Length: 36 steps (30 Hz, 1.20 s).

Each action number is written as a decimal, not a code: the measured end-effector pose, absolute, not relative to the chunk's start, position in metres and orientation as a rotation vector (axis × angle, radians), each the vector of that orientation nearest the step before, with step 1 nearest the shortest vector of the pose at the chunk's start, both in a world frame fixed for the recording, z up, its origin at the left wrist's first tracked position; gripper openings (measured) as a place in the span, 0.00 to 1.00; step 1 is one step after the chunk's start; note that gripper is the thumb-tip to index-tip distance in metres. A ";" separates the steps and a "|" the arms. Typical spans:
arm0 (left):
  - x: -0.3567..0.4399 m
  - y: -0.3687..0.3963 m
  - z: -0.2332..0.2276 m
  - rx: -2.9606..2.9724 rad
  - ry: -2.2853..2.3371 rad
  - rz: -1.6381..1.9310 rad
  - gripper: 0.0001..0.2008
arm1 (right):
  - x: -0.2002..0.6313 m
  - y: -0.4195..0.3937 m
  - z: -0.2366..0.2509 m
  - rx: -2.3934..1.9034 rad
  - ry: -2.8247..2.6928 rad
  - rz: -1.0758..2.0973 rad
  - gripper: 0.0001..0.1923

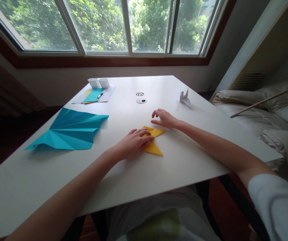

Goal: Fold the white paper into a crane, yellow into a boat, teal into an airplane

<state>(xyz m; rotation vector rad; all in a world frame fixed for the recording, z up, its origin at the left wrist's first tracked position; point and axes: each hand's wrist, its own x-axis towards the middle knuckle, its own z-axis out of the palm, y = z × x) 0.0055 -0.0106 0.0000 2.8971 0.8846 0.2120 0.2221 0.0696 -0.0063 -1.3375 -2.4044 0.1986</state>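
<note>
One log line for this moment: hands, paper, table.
left hand: flat on yellow folded paper | right hand: fingertips at its far corner | blue folded paper: left, untouched | white paper crane: far right

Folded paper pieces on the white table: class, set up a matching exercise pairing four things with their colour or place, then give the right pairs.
Column one:
1. small folded paper
2. large pleated paper
3. paper crane
4. two round holes

Column two:
A. white, far right part of the table
B. yellow, under the left hand, with the right hand at its far tip
C. in the tabletop, middle, towards the window
D. blue, spread out at the left

Pairs: 1-B, 2-D, 3-A, 4-C
</note>
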 end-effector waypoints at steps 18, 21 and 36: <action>-0.008 0.007 -0.003 2.797 1.339 0.270 0.17 | 0.232 -0.007 0.004 -0.928 -2.633 0.233 0.11; -0.013 0.012 -0.004 2.851 1.385 0.283 0.16 | 0.233 -0.006 0.003 -0.992 -2.603 0.216 0.12; -0.014 0.008 0.009 2.332 1.197 0.635 0.07 | 0.240 0.009 -0.007 -1.320 -2.256 0.521 0.25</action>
